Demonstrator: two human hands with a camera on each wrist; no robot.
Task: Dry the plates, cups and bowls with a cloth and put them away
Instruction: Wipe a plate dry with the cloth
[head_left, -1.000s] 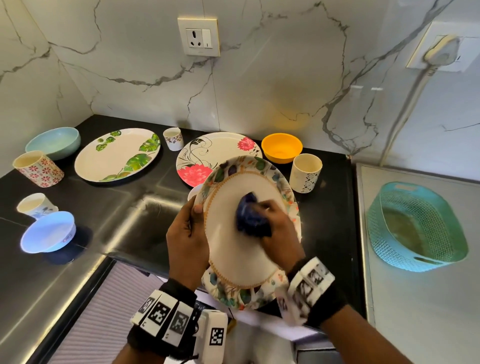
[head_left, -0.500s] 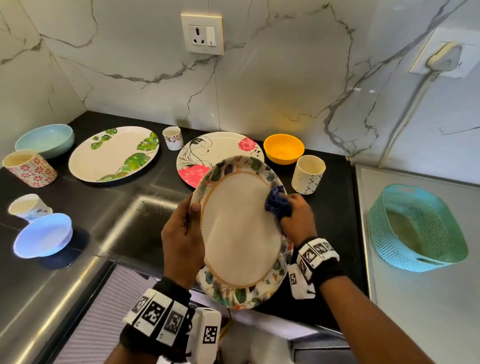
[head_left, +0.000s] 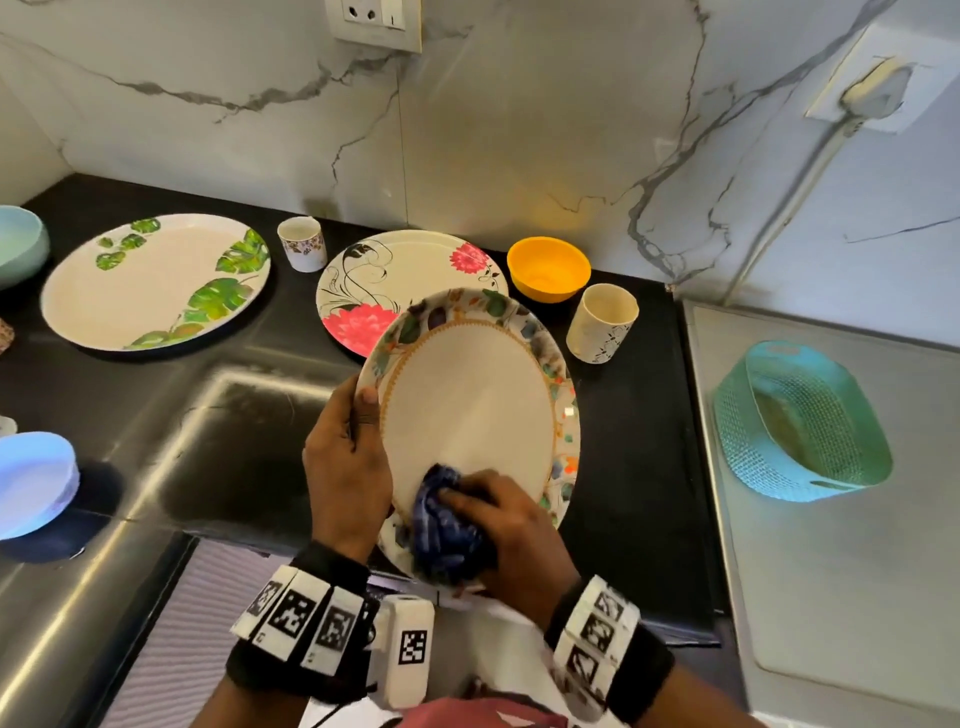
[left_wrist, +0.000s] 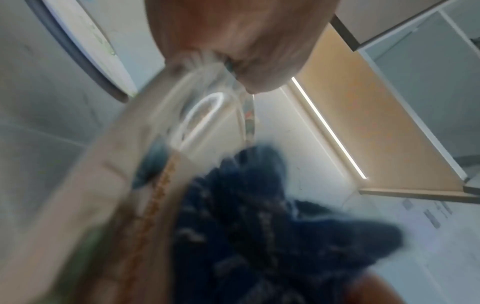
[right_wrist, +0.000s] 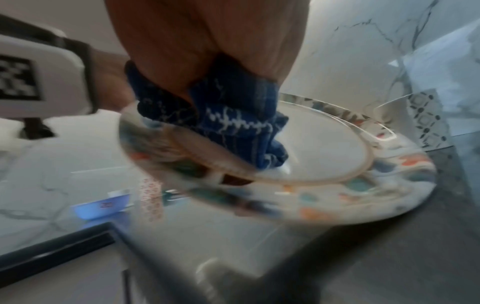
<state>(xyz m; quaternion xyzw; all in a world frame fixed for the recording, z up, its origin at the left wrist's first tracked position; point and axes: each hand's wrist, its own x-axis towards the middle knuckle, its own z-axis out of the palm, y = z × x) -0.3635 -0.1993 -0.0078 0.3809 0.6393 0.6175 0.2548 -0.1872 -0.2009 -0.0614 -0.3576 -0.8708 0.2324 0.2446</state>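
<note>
Floral-rimmed plate (head_left: 470, 410), tilted at frame centre above the black counter (head_left: 634, 467). Left hand (head_left: 345, 467) grips its left rim, thumb on the face; right hand (head_left: 511, 535), fingers curled, presses a bunched blue cloth (head_left: 441, 525) against its lower edge.

White marble-veined wall (head_left: 519, 130) with a socket (head_left: 374, 23), black glossy countertop (head_left: 156, 395), possibly steel beside it
</note>
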